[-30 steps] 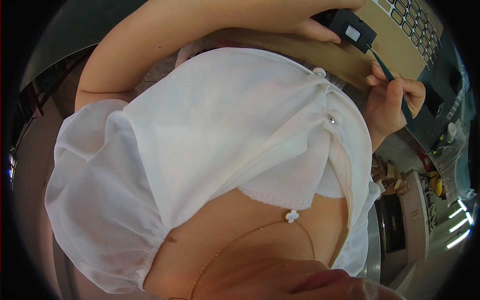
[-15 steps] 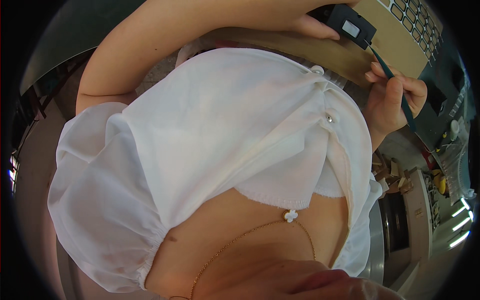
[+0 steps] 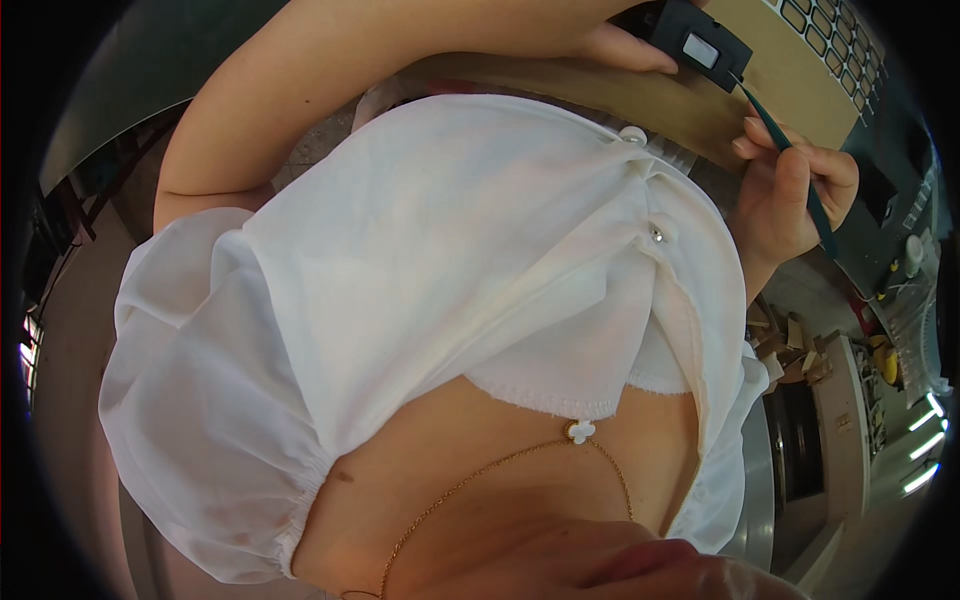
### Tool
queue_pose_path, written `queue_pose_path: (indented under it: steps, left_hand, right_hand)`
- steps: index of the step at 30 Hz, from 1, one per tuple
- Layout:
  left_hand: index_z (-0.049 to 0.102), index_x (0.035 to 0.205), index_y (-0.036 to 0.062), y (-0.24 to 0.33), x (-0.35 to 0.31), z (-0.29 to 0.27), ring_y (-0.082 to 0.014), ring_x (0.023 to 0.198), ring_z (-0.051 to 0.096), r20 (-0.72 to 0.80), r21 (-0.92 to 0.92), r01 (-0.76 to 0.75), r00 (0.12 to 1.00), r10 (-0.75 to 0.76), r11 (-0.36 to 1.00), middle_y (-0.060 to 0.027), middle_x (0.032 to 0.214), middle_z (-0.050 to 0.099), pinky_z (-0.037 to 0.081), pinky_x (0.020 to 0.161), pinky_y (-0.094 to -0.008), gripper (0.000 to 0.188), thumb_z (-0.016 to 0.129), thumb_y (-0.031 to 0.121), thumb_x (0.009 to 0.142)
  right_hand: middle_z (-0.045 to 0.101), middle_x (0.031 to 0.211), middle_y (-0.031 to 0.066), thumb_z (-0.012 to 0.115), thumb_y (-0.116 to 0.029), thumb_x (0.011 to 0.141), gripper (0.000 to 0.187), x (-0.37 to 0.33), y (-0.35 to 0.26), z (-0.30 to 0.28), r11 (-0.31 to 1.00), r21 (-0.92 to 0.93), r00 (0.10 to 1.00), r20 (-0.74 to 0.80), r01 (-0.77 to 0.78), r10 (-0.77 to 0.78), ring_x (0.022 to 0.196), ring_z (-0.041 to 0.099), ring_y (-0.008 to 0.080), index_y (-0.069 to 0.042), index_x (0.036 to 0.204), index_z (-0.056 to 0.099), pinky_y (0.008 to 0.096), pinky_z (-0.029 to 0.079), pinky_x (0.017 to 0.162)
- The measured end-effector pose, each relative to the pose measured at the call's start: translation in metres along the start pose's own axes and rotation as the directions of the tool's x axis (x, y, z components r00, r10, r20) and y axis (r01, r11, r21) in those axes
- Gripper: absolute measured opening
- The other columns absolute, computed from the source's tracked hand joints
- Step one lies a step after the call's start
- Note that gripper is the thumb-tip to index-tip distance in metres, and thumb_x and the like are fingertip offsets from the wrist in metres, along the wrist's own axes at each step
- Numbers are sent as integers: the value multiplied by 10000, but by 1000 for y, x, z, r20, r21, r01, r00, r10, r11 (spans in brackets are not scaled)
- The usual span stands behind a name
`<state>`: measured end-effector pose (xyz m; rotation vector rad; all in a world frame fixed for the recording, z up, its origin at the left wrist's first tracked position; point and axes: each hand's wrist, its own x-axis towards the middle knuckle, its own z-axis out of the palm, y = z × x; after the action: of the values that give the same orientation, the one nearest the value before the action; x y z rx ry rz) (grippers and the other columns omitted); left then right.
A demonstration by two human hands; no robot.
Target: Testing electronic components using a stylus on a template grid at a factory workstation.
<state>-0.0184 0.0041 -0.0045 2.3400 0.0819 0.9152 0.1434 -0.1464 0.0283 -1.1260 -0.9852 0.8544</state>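
At the top of the head view, my left hand [image 3: 625, 48] is closed on a small black rectangular block [image 3: 728, 62] with a pale rectangular window [image 3: 700, 50] in its face. The thumb lies along the block's near side, and the other fingers are mostly cut off by the frame edge. Dark green tweezers [image 3: 764, 115] are pinched in my right hand [image 3: 790, 195], between thumb and fingers. Their thin metal tip meets the near right corner of the block; whether it grips anything there is too small to tell.
Under the block lies a brown cardboard sheet [image 3: 790, 95]. A sheet with a black-and-white grid of rounded cells [image 3: 835, 45] rests on its far right. Beyond is a dark tabletop [image 3: 895, 150] with clear plastic packaging [image 3: 915, 310]. Cardboard boxes [image 3: 785, 345] stand lower right.
The block and my left hand have shifted very slightly up. My right hand has moved slightly right, with the tweezer tip still at the block's corner.
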Motion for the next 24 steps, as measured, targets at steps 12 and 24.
queue_pose_path:
  steps: [12,24]
  left_hand:
    - [463,755,74,-10,6,-19,-218,727,466,-82,255,-301,940,330,919,-70,769,501,373,727,-307,284,640,272,653]
    - [471,761,78,-15,-8,-15,-216,720,463,119,434,-376,925,361,819,-67,765,502,374,719,-302,273,643,262,653]
  right_hand:
    - [609,760,256,546,17,795,147,0,-1,0,1000,-8,1000,-11,-19,19,609,634,279,-23,844,414,248,514,488]
    - [608,751,254,544,25,792,143,0,0,2,1000,-13,1000,-11,-8,8,596,632,274,-16,846,419,244,515,491]
